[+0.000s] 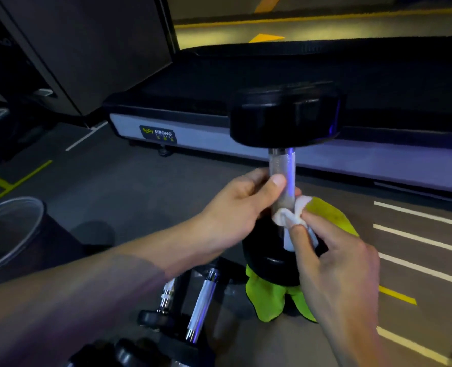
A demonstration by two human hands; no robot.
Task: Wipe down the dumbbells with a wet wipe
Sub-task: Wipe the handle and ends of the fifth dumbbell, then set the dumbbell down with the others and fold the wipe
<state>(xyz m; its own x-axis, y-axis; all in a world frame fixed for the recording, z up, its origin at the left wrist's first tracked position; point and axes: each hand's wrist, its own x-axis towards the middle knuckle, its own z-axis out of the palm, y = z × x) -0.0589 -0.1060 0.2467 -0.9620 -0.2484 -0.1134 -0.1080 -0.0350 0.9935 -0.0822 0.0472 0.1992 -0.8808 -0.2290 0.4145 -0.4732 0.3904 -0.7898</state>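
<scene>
A: Dumbbell (pixel 283 144) stood on end on the green cloth (pixel 268 300) on the floor, probably to turn the bar up toward the hands and keep the lower head off the ground.

B: Left hand (pixel 235 207)?

A: Wrapped round the bar, fingers (pixel 278 181) curled and thumb across the front. Looks like steadying, to stop tipping or turning.

B: And the right (pixel 336 263)?

A: Pinching the wipe (pixel 293 215) in its fingers, pressed to the low end of the bar just above the bottom head. Seemingly mid-rub on the bar.

B: Others left?

A: More dumbbells (pixel 193 303) lying flat near the left forearm, just beside the cloth. Wiped or not, cannot tell. Bin (pixel 15 221) at left, within reach, likely for used wipes.
</scene>
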